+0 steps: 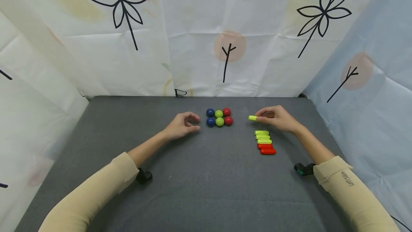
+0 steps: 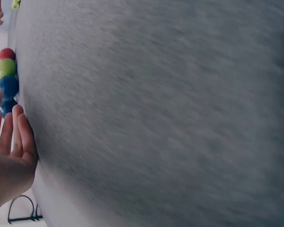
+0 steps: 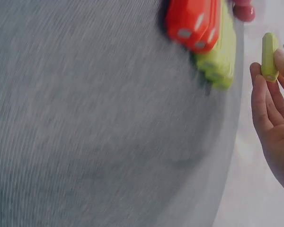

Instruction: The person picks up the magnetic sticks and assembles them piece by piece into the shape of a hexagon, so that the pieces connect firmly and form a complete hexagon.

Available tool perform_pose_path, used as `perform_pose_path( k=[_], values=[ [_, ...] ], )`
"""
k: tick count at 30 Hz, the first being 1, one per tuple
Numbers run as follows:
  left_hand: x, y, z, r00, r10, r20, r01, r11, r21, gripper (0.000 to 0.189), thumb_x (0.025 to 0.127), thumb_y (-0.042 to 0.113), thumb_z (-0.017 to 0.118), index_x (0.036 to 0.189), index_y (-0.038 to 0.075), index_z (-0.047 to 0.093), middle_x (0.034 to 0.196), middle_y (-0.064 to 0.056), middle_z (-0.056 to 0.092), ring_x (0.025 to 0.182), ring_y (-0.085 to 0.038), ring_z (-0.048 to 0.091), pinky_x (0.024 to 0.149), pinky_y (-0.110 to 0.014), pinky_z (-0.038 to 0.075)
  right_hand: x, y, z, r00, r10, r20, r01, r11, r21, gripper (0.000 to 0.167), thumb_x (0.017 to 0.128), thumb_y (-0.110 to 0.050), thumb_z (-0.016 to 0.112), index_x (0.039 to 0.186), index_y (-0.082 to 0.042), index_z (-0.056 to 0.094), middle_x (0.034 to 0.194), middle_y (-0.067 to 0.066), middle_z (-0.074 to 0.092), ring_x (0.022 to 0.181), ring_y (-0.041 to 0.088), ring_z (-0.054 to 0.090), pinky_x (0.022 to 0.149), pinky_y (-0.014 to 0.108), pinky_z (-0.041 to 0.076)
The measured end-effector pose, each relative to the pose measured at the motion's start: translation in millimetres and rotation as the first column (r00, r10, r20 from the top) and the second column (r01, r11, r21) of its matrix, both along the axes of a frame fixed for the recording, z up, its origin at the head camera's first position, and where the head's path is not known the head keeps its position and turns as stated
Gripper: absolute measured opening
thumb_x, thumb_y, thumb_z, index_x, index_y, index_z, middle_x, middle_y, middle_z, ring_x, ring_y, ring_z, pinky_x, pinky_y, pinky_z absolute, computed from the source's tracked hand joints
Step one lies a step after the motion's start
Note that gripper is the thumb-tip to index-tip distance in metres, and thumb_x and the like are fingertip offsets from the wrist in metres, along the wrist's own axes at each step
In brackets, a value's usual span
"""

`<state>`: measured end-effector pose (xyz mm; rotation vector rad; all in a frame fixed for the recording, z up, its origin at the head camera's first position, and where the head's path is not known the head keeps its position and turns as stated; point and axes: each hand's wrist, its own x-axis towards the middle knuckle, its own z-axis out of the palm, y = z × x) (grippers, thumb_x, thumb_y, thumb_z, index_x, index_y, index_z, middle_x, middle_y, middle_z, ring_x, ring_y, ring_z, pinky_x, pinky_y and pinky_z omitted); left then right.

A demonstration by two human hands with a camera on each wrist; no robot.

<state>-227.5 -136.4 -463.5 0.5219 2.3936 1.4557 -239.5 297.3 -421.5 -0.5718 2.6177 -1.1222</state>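
Note:
My right hand point(image 1: 278, 118) pinches a short yellow-green ridged stick point(image 1: 252, 118) between thumb and fingertips. In the right wrist view the stick point(image 3: 270, 56) is held up at the fingertips. Below that hand lies a column of sticks: yellow-green ones point(image 1: 262, 137) toward the back, red ones point(image 1: 267, 151) in front. My left hand point(image 1: 181, 126) holds nothing, its fingers loosely bent and pointing at a cluster of balls. That cluster has blue balls point(image 1: 210, 122) nearest the left hand, light green balls point(image 1: 219, 121) in the middle and red balls point(image 1: 228, 120) on the right.
Everything stands on a dark grey cloth-covered table point(image 1: 206, 182). Behind its far edge hangs a white curtain point(image 1: 193, 46) with plant drawings, and more curtain point(image 1: 370, 92) runs along the right side.

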Motion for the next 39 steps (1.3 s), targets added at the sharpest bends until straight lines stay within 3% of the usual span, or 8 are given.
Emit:
perform_pose_path(
  k=[5,14,22,29,33,39],
  values=[
    [-3.3,15.6,1.5,1.0,-0.004,-0.002,0.004,0.999,0.051,0.04,0.101,0.011,0.077,0.138,0.0,0.065,0.142,-0.021,0.07,0.094,-0.024,0.077,0.072,-0.027,0.059,2.6,-14.2,4.2,0.999,0.023,0.039,-0.02,0.996,-0.084,0.024,0.103,-0.014,0.075,0.125,-0.002,0.078,0.125,0.021,0.077,0.113,0.035,0.078,0.09,0.017,0.059],
    [-7.1,37.5,-4.7,0.994,0.098,-0.042,-0.095,0.993,0.072,0.034,0.097,0.012,0.083,0.129,0.006,0.072,0.136,-0.015,0.075,0.071,-0.02,0.071,0.06,-0.025,0.057,9.3,-35.4,11.3,0.995,0.027,0.091,-0.017,0.994,-0.106,0.026,0.103,-0.016,0.076,0.126,-0.002,0.077,0.128,0.022,0.075,0.116,0.041,0.076,0.094,0.026,0.062],
    [-8.6,44.5,-6.6,0.991,0.113,-0.071,-0.11,0.993,0.044,0.037,0.092,0.015,0.089,0.125,0.008,0.074,0.128,-0.014,0.076,0.074,-0.017,0.07,0.062,-0.026,0.058,11.3,-40.8,13.1,0.992,0.025,0.122,-0.011,0.994,-0.112,0.027,0.103,-0.016,0.076,0.126,-0.002,0.077,0.128,0.022,0.075,0.114,0.04,0.076,0.094,0.026,0.063],
    [-5.2,51.3,-7.4,0.99,0.099,-0.099,-0.099,0.995,0.0,0.044,0.09,0.021,0.092,0.127,0.009,0.071,0.123,-0.011,0.078,0.077,-0.015,0.071,0.062,-0.027,0.059,10.9,-42.8,9.7,0.989,0.043,0.141,-0.026,0.992,-0.125,0.027,0.103,-0.017,0.077,0.126,-0.003,0.077,0.128,0.021,0.075,0.114,0.037,0.077,0.099,0.04,0.064],
    [-3.2,52.9,-7.2,0.987,0.098,-0.126,-0.102,0.995,-0.022,0.044,0.09,0.019,0.092,0.127,0.009,0.07,0.121,-0.01,0.081,0.08,-0.017,0.074,0.069,-0.028,0.06,11.4,-45.9,9.1,0.988,0.06,0.144,-0.04,0.99,-0.137,0.027,0.103,-0.017,0.077,0.125,-0.003,0.077,0.128,0.02,0.076,0.115,0.039,0.076,0.097,0.034,0.063],
    [0.3,49.8,-7.7,0.982,0.107,-0.156,-0.113,0.993,-0.029,0.043,0.089,0.019,0.092,0.124,0.007,0.07,0.117,-0.01,0.082,0.103,-0.022,0.079,0.095,-0.038,0.063,14.0,-53.1,9.6,0.989,0.07,0.13,-0.048,0.986,-0.16,0.023,0.102,-0.013,0.078,0.123,-0.003,0.078,0.126,0.02,0.076,0.116,0.043,0.075,0.091,0.021,0.06]
  ],
)
